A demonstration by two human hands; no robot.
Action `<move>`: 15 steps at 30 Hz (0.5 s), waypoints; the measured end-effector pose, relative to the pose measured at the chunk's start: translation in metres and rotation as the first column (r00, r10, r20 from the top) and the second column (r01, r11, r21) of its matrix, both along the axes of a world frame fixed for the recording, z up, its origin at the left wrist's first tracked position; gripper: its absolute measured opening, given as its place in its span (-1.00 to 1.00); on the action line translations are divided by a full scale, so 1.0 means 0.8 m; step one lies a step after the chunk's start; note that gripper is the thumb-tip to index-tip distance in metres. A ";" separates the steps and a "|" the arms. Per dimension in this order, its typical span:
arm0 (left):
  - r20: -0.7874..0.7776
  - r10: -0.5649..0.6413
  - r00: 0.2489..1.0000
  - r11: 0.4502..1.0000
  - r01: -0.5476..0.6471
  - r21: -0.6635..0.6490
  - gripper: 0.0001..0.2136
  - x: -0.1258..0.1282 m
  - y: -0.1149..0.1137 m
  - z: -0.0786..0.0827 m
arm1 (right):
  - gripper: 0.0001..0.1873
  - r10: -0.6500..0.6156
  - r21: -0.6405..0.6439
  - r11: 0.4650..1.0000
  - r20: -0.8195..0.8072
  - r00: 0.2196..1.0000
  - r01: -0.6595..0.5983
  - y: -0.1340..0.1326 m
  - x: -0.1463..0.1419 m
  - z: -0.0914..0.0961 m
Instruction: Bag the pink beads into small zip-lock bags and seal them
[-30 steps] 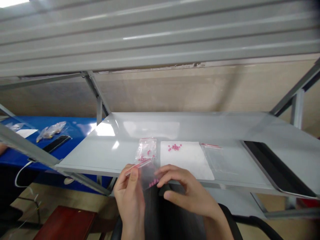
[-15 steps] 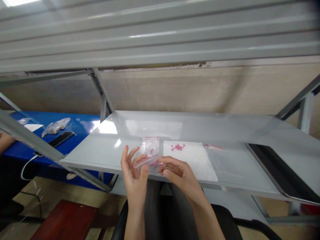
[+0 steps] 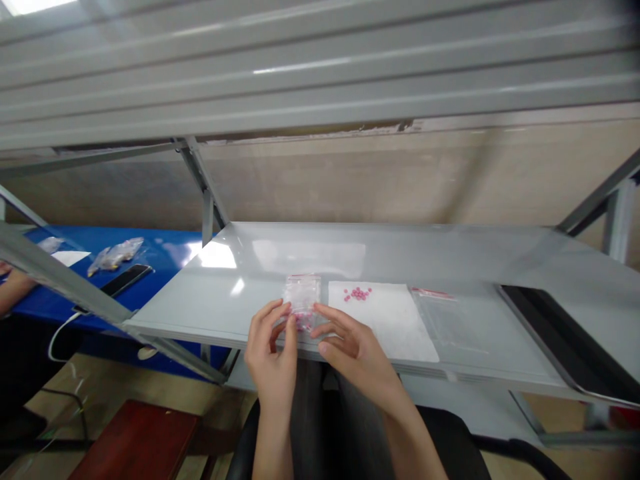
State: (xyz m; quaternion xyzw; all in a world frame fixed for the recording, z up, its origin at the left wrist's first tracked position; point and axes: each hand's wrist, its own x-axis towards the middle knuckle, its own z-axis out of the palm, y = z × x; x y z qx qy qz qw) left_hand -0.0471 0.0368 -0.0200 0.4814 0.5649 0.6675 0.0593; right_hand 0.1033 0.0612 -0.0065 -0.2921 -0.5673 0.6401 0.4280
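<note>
My left hand (image 3: 273,353) and my right hand (image 3: 350,347) meet at the front edge of the grey table (image 3: 210,300). Between their fingertips they pinch a small clear zip bag (image 3: 302,321) with pink beads in it, low over the table. It overlaps another small clear bag (image 3: 301,290) lying flat just behind. To the right lies a white paper sheet (image 3: 387,323) with a little cluster of loose pink beads (image 3: 360,293) near its far edge.
Empty clear zip bags (image 3: 445,320) lie right of the paper, and a flat black tray (image 3: 565,347) lies beyond them. A blue table (image 3: 155,257) on the left holds a phone (image 3: 125,279) and bagged items (image 3: 115,255); another person's arm (image 3: 13,290) shows there. Metal frame struts rise at both sides.
Both hands carried the small bag of beads up from below the table edge onto the table. The left fingers, spread half a second ago, have closed on it.
</note>
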 end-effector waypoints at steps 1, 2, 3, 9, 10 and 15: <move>-0.055 0.012 0.998 1.000 -0.013 -0.002 -0.87 -0.003 0.000 -0.001 | -0.38 -0.012 -0.005 1.000 0.028 1.000 0.012 -0.002 0.001 0.001; -0.100 0.021 0.995 1.000 -0.021 -0.004 -0.87 -0.006 0.001 -0.002 | -0.38 -0.023 -0.006 1.000 0.051 0.998 0.023 -0.003 0.002 0.001; -0.142 0.025 0.990 1.000 -0.026 -0.007 -0.87 -0.008 0.002 -0.003 | -0.38 -0.032 -0.006 0.999 0.067 0.997 0.032 -0.005 0.003 0.002; -0.267 -0.025 0.963 1.000 0.021 -0.016 -0.85 -0.012 0.009 -0.008 | -0.44 -0.056 -0.017 0.998 0.104 0.993 0.058 -0.006 0.008 0.006; -0.283 -0.026 0.959 1.000 0.023 -0.012 -0.85 -0.011 0.011 -0.009 | -0.46 -0.064 -0.007 0.998 0.105 0.992 0.065 -0.006 0.009 0.007; -0.347 0.023 0.938 1.000 -0.023 0.004 -0.79 -0.007 0.013 -0.012 | -0.64 -0.185 0.132 0.976 0.098 0.978 0.172 -0.007 0.016 0.015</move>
